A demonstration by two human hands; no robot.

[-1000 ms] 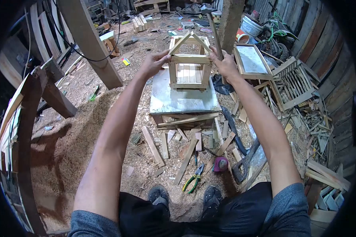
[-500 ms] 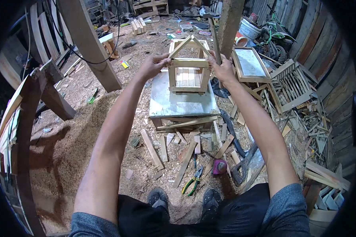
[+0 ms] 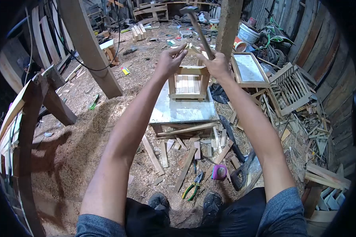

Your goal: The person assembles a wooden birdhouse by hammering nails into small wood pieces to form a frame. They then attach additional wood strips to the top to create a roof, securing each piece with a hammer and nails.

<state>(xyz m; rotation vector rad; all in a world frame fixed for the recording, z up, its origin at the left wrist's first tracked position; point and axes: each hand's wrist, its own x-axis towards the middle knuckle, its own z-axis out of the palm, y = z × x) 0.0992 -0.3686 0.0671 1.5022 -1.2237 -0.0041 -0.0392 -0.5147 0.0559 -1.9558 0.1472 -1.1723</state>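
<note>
Wooden house frame (image 3: 188, 79): one, standing on the metal table (image 3: 182, 108).
I count two hands at its roof peak: the left hand (image 3: 170, 61) pinches a rafter, the right hand (image 3: 215, 63) grips one hammer (image 3: 197, 27), raised.

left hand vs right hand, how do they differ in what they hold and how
The left hand pinches with its fingertips at the roof peak of the small wooden house frame. The right hand closes its fist around a hammer handle. The left hand carries no tool, while the right hand's hammer points up, its head above the frame. Both hands are at the roof, over the metal-topped table.
</note>
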